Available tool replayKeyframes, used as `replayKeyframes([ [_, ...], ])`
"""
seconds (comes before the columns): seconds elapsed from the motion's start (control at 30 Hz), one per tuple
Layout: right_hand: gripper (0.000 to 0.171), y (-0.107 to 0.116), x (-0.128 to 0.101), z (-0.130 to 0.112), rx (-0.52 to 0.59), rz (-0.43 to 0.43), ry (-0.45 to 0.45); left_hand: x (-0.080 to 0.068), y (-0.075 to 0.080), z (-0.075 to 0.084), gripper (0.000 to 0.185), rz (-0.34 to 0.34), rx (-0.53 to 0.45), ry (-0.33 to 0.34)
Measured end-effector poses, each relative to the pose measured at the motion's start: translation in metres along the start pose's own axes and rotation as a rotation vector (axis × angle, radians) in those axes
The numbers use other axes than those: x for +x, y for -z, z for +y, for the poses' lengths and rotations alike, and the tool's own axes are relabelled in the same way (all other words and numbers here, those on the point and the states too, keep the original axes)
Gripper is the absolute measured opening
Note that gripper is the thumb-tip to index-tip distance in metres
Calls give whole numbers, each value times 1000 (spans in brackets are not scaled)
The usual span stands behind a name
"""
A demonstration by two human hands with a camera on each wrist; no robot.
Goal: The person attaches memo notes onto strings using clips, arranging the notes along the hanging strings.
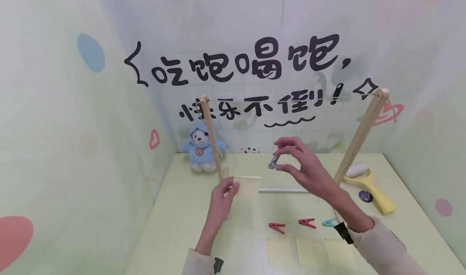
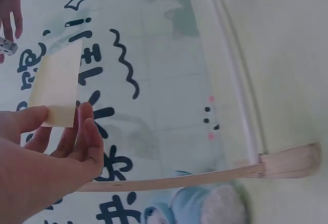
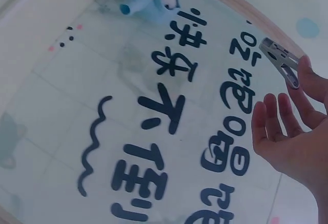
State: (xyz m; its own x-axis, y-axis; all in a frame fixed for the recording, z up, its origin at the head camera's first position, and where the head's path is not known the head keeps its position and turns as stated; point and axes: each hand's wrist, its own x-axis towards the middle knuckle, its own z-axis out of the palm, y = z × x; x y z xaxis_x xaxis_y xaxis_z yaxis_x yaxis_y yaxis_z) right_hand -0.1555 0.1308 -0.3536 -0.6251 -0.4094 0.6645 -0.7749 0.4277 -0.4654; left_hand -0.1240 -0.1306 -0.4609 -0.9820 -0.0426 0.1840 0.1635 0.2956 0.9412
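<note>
My left hand (image 1: 222, 194) pinches a pale yellow paper square (image 1: 248, 187) by its edge, thumb in front, and holds it upright near the left wooden post. In the left wrist view the paper (image 2: 59, 83) stands up from between thumb and fingers. My right hand (image 1: 307, 170) is raised to the right of the paper and pinches a grey clothespin (image 1: 273, 162) between thumb and index finger. The right wrist view shows this clothespin (image 3: 279, 60) with its handle ends between the fingertips. A thin string (image 1: 255, 101) runs between the post tops, above both hands.
Two wooden posts (image 1: 212, 139) (image 1: 362, 137) joined by a white rod (image 1: 282, 190) stand on the table. Red clothespins (image 1: 277, 227), a teal clothespin (image 1: 329, 223) and yellow paper squares (image 1: 279, 251) lie in front. A plush toy (image 1: 201, 149) sits behind left; a yellow-handled roller (image 1: 375, 192) lies right.
</note>
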Motion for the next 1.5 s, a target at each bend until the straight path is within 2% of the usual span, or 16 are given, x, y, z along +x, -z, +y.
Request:
replayKeyframes([
  [0.17,32,21,36,-17,-20,15,52,29,6,37,27,-1,-2,-80],
  [0.27,30,31,56,-23,-24,34,70,44,10,58,28,-17,-41,-118],
  [0.4,28,40,78,-28,-15,53,90,64,13,78,30,-35,-82,-157],
  [0.5,27,45,92,-28,-5,70,103,76,15,91,30,-29,-112,-149],
  [0.63,26,53,112,-27,8,105,96,90,12,105,29,-32,-169,-106],
  [0.83,21,59,142,-27,16,149,49,106,6,120,29,-28,-196,-88],
  [0.97,19,57,154,-24,14,139,16,114,8,127,28,-14,-175,-88],
  [1.17,18,51,158,-17,-10,106,-2,117,9,130,28,0,-165,-108],
  [1.5,18,41,164,-15,-58,72,54,125,11,139,28,-2,-161,-134],
])
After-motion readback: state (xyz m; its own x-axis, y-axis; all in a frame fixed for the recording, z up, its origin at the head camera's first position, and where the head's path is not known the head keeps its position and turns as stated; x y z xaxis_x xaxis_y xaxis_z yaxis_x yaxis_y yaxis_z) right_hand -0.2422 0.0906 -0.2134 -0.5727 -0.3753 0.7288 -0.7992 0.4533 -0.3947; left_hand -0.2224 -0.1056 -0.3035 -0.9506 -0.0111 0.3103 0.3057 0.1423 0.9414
